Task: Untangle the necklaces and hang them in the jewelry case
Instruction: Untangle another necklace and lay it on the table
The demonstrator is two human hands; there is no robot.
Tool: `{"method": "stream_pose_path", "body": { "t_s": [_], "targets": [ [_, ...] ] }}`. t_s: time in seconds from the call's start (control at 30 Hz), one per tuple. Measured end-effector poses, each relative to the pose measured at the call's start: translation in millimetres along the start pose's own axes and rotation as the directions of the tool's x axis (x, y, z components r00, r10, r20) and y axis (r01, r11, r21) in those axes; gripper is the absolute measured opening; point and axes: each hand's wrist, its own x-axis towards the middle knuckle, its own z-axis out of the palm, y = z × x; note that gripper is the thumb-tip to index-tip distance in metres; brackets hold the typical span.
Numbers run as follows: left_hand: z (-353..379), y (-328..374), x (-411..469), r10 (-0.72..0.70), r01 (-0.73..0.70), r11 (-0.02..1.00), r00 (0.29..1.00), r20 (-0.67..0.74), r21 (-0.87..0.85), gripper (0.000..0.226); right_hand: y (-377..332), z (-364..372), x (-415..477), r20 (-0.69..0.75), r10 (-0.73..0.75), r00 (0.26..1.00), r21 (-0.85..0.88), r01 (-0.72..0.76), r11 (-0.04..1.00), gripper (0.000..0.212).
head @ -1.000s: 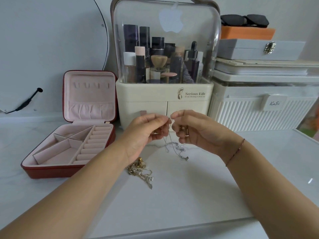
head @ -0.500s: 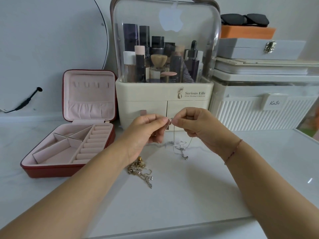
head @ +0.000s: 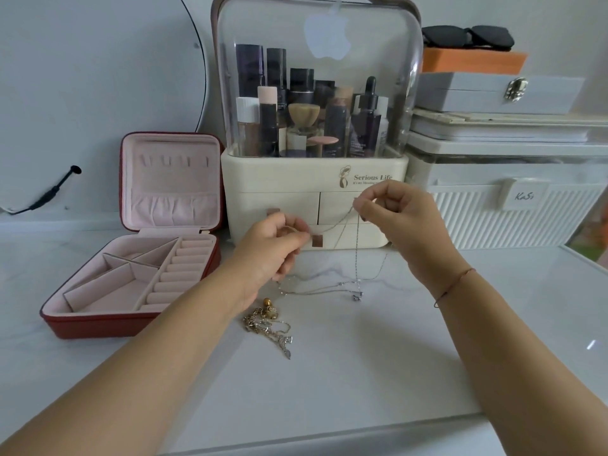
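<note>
A: What's around?
B: A white table [head: 362, 390]; organizer [head: 312, 199] at 12, bin [head: 513, 225] at 2, open red case [head: 131, 322] at 9, its lid upright.
A: Hands?
B: Both before the organizer's drawers, hiding some. The left hand [head: 269, 248] pinches a silver chain [head: 357, 255]; the right hand [head: 398, 218] pinches it higher, at 1. Slack droops onto the table between them.
A: Else?
B: A gold tangle [head: 266, 319] at 6, loose beside the left wrist
</note>
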Motion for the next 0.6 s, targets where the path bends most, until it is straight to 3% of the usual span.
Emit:
{"method": "stream_pose_path", "body": {
  "t_s": [0.2,0.3,0.6],
  "targets": [
    [3.6,0.7,-3.7,0.224,-0.222,0.932,0.974,0.026,0.286,0.026,-4.5,2.2,-1.9,0.100,-0.019,0.995,0.087,0.011,0.996,0.014],
    [7.6,-1.4,-4.6,0.322,-0.311,0.894,0.947,0.020,0.323,0.016,-5.0,3.6,-3.0,0.168,-0.047,0.985,0.149,0.022,0.989,0.013],
    [13.4,4.7,-10.3,0.328,-0.320,0.939,0.943,-0.051,0.127,0.010,-8.2,9.0,-9.2,0.311,-0.063,0.948,0.156,0.015,0.988,0.009]
  ]
}}
